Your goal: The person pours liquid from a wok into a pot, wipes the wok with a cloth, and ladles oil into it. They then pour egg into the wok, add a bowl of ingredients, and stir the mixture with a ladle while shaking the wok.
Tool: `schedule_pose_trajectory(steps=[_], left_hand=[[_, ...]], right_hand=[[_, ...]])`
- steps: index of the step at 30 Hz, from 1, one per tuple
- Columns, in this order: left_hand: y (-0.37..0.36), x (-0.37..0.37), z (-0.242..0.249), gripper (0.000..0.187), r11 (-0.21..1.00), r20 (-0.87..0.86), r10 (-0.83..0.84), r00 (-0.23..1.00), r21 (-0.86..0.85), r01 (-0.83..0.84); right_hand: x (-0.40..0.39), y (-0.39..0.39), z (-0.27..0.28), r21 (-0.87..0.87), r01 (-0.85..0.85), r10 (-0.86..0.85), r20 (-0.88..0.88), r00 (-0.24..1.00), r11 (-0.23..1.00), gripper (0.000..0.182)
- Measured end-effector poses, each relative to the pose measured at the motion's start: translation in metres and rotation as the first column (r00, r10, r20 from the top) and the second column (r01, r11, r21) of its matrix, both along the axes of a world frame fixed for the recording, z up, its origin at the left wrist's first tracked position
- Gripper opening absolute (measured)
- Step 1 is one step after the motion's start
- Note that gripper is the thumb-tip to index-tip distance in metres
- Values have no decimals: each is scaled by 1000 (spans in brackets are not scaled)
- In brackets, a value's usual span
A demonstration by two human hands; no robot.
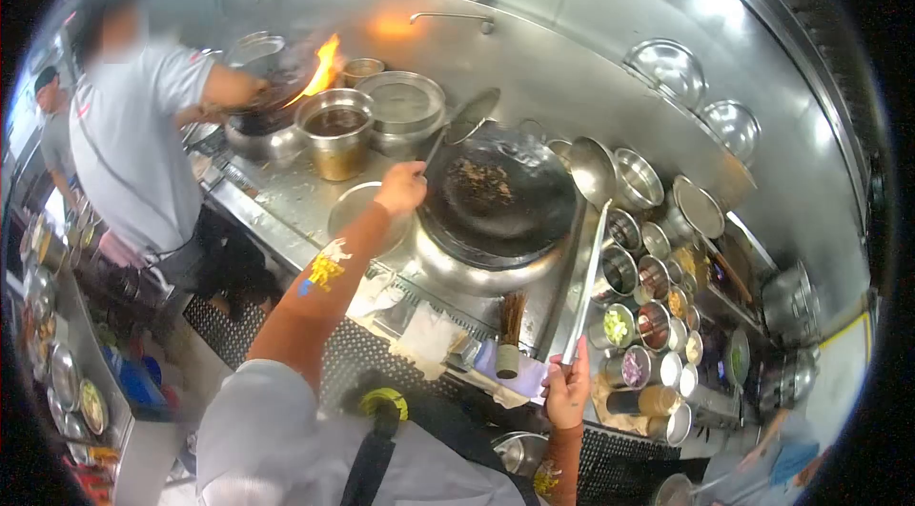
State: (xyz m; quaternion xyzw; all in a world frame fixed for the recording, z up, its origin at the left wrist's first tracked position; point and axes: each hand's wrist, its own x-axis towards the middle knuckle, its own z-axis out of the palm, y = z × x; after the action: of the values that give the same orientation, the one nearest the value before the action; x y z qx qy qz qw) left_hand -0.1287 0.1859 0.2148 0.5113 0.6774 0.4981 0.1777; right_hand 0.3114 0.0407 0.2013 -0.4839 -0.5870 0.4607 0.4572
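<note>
My left hand is closed round the handle of a strainer, whose round head is over the far left rim of the black wok. Small brown bits of food lie in the wok, which sits on a round steel burner ring. At the lower right my right hand grips the end of a long-handled ladle. The ladle's bowl is beside the wok's right rim. A bamboo brush stands upright between the wok and my body.
On the left a co-worker works at another wok, where a flame rises. A pot of dark liquid and a lidded pot stand between us. Several ingredient tins fill the right side. A faucet is behind the wok.
</note>
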Motion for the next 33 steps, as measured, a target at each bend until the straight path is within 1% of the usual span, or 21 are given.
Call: schedule_pose_trajectory(steps=[1,2,3,5,7,9,11,13,15,17,19,20,21,23,26,27,28,29,30,31,33], left_hand=[[-21,-19,2,22,1000,278,4,960,-7,-2],[-41,-38,8,25,1000,532,0,847,-2,1],[-57,-58,13,29,1000,742,-15,670,14,7],[-85,-101,23,26,998,843,-27,537,58,-40],[-99,-135,28,22,991,909,-44,414,91,-95],[-109,-166,28,17,984,948,-52,313,102,-146],[-105,-202,7,17,982,968,-139,207,162,-98],[-101,-226,3,15,980,976,-179,121,187,-63],[-100,-245,2,11,988,984,-150,100,152,-17],[-100,-260,1,11,994,991,-107,75,106,24],[-102,-269,-4,13,994,989,-108,105,106,23],[-106,-266,2,13,994,986,-107,130,106,12],[-110,-263,5,14,995,983,-104,153,104,4],[-111,-267,2,15,995,978,-104,181,103,16],[-109,-266,1,15,994,965,-113,236,111,21],[-110,-264,1,16,993,959,-122,256,119,25],[-111,-263,0,17,992,954,-127,273,124,28],[-111,-262,-1,19,991,960,-133,248,130,27],[-109,-262,-2,20,990,965,-140,223,137,27],[-109,-262,-2,22,989,969,-148,197,145,29],[-107,-264,-1,23,989,970,-145,195,140,37]], right_hand=[[-2,6,-3,20,-8,7,52,999,1000,69],[-7,11,-6,-3,-25,25,54,998,1000,70],[-20,15,-3,-43,-44,44,16,999,998,70],[-51,26,9,-110,-85,78,-62,995,990,71],[-91,50,14,-89,-150,138,-127,982,985,68],[-143,84,24,-134,-229,199,-208,958,964,68],[-199,131,40,-175,-345,294,-262,919,922,67],[-263,186,54,-227,-365,351,-101,931,903,64],[-326,240,48,-231,-351,363,8,932,907,52],[-382,281,41,-166,-357,387,208,899,919,39],[-427,296,35,-120,-299,320,242,916,947,31],[-445,302,32,-161,-279,313,256,915,947,30],[-461,317,16,-140,-295,322,256,911,945,24],[-484,322,12,-172,-360,397,309,864,917,15],[-505,340,10,-407,-470,466,-114,877,784,12],[-509,346,13,-507,-500,349,-367,862,702,14],[-508,354,15,-582,-549,174,-574,800,600,17],[-505,360,15,-623,-612,-40,-716,697,487,19],[-496,360,19,-560,-702,-97,-807,583,441,27],[-488,350,29,-488,-748,-134,-865,484,449,33],[-474,345,44,-403,-796,-142,-913,382,452,38]])
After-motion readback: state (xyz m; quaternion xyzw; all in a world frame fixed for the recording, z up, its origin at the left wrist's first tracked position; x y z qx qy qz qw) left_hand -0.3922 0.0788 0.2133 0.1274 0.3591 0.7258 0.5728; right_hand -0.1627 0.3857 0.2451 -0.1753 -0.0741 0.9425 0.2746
